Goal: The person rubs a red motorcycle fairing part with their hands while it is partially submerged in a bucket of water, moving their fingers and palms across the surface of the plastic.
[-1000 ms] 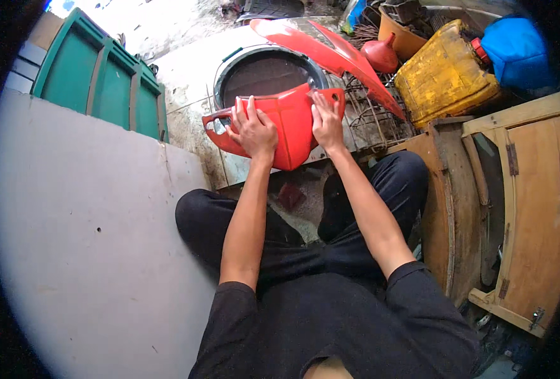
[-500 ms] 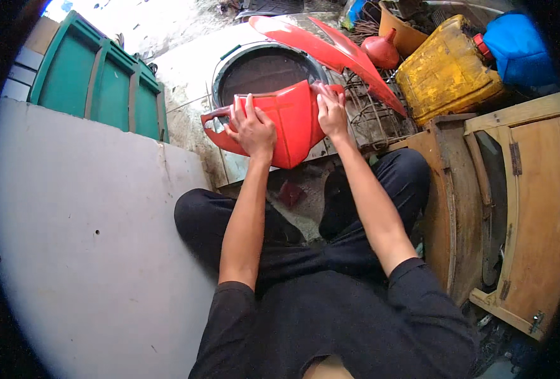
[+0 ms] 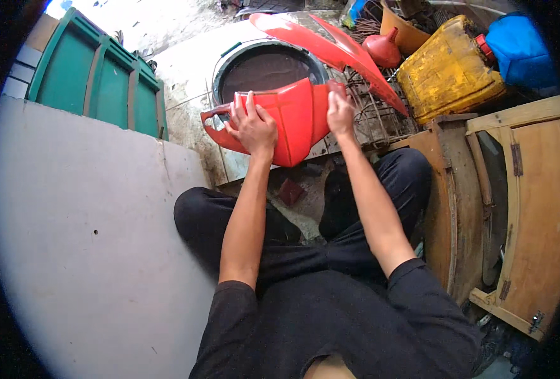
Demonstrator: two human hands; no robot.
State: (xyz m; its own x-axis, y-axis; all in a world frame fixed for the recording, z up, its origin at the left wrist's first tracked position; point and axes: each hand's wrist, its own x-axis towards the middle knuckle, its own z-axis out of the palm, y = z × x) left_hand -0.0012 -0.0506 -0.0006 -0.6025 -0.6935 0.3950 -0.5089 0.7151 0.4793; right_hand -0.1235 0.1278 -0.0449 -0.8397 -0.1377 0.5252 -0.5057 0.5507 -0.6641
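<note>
A glossy red plastic fairing panel (image 3: 290,129) rests tilted against the near rim of a round black basin (image 3: 218,82) of murky dark liquid. My left hand (image 3: 253,129) holds the panel's left part, its fingers over the face and thumb apart from them. At the panel's right end, my right hand (image 3: 340,115) is closed and slightly smeared by motion. A dull reddish part shows just beyond its fingers; what the hand pinches cannot be made out. My folded legs are on the near side of the panel.
Long red plastic panels (image 3: 355,54) lean beyond the basin at right, over a wire rack (image 3: 381,117). A red funnel (image 3: 383,48), yellow jerrycan (image 3: 447,72) and wooden cabinet (image 3: 542,208) stand right. A white board (image 3: 96,252) and green panelled frame (image 3: 112,85) flank the left.
My right hand has slid a little right and toward me along the panel's right end, its fingers more curled. My left hand has stayed in place; the panel has shifted only slightly.
</note>
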